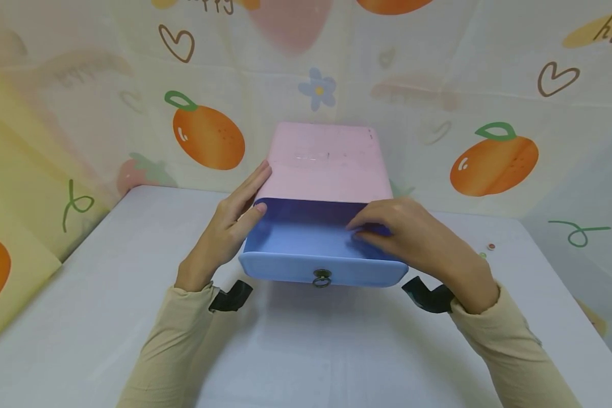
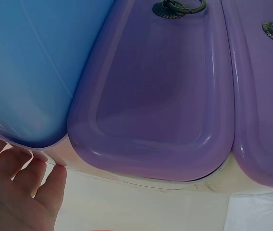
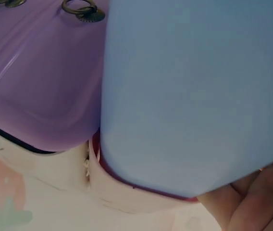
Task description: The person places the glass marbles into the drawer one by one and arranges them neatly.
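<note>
A pink drawer cabinet (image 1: pixel 328 164) stands on the table, its top blue drawer (image 1: pixel 280 268) pulled out toward me. A small metal ring pull (image 1: pixel 322 278) hangs on that drawer's front. My left hand (image 1: pixel 223 235) rests along the cabinet's left side, fingers straight and thumb at the front edge of the opening. Over the drawer's right side, my right hand (image 1: pixel 413 241) reaches in with bent fingers and thumb close together. I cannot tell whether anything is between them. In the right wrist view, its fingers (image 3: pixel 259 207) show beside the blue drawer.
Two purple drawers (image 2: pixel 160 91) with ring pulls sit closed below the blue one. On the white table (image 1: pixel 331 351), a small red-brown piece (image 1: pixel 491 246) and a green bit (image 1: pixel 483 255) lie to the right. Behind the cabinet hangs a fruit-printed cloth (image 1: pixel 336 68).
</note>
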The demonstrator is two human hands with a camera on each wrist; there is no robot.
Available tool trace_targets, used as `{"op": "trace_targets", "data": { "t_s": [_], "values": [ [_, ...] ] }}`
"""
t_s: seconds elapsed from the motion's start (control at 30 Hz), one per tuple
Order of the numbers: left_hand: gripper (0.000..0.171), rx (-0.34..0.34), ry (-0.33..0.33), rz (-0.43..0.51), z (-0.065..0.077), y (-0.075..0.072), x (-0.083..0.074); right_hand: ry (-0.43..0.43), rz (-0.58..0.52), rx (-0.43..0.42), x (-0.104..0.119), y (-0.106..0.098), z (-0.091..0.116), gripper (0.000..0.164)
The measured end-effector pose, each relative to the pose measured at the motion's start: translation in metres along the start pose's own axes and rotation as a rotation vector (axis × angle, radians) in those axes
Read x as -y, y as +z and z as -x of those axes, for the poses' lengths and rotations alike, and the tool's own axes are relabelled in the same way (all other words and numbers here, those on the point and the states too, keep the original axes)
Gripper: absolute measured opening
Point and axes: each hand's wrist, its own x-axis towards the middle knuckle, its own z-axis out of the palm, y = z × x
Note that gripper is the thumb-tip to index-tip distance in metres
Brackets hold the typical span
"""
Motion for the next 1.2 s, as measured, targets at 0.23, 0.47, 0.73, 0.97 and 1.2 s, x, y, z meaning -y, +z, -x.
{"op": "trace_targets", "data": {
  "t_s": [0.23,0.47,0.73,0.97,1.2],
  "values": [
    [0.056,0.000,0.001,-0.002,0.000,0.000,0.000,-0.064,-0.015,-0.077,-0.001,-0.004,0.008,0.024],
    [0.056,0.002,-0.009,0.003,0.000,0.000,0.000,-0.084,-0.014,-0.139,-0.002,-0.008,0.015,0.031],
    [0.056,0.002,-0.010,-0.005,0.000,0.000,0.000,-0.051,0.026,-0.209,-0.004,-0.009,0.026,0.033],
    [0.056,0.001,-0.006,-0.007,0.000,0.000,-0.001,-0.036,0.042,-0.296,-0.008,-0.008,0.034,0.036],
    [0.057,0.001,0.001,-0.005,0.000,0.000,-0.002,-0.049,0.007,-0.373,-0.012,-0.008,0.040,0.044]
  ]
}}
